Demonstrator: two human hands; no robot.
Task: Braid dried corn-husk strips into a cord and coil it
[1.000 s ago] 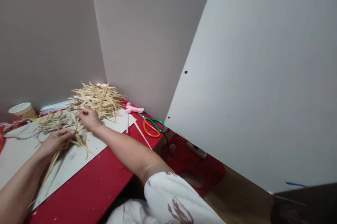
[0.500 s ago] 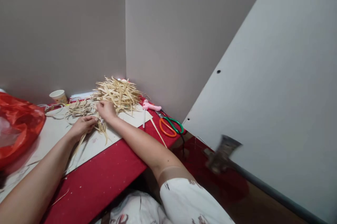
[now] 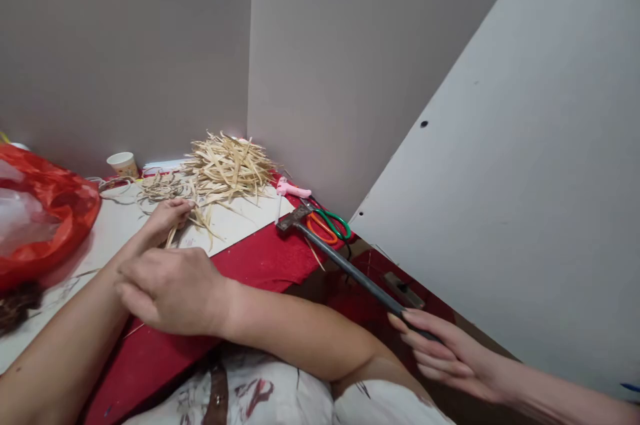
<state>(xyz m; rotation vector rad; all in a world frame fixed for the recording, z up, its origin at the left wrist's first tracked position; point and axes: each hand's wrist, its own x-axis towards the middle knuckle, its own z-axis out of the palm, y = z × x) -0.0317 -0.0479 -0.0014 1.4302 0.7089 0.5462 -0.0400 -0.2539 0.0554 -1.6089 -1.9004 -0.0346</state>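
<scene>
My left hand (image 3: 167,215) lies on the white board (image 3: 107,238), fingers closed on a few pale dried plant strips (image 3: 193,220) at the edge of a big heap of strips (image 3: 230,168). My right hand (image 3: 170,292) hovers over the red table edge (image 3: 165,352), near my body. Its back is up and its fingers stretch loosely leftward with nothing seen in them. From the lower right, another person's hand (image 3: 445,348) grips the dark handle of a hammer (image 3: 345,265). The hammer's head (image 3: 291,218) rests on the red cloth by the board's corner.
Orange and green scissors (image 3: 330,225) and a pink tool (image 3: 293,190) lie behind the hammer head. A red plastic bag (image 3: 45,212) sits at the left and a paper cup (image 3: 123,163) by the wall. A large white panel (image 3: 525,178) leans at the right.
My right hand has drawn back from the heap of strips to the table's near edge. Another person's hand has brought a hammer in from the right and set its head on the table.
</scene>
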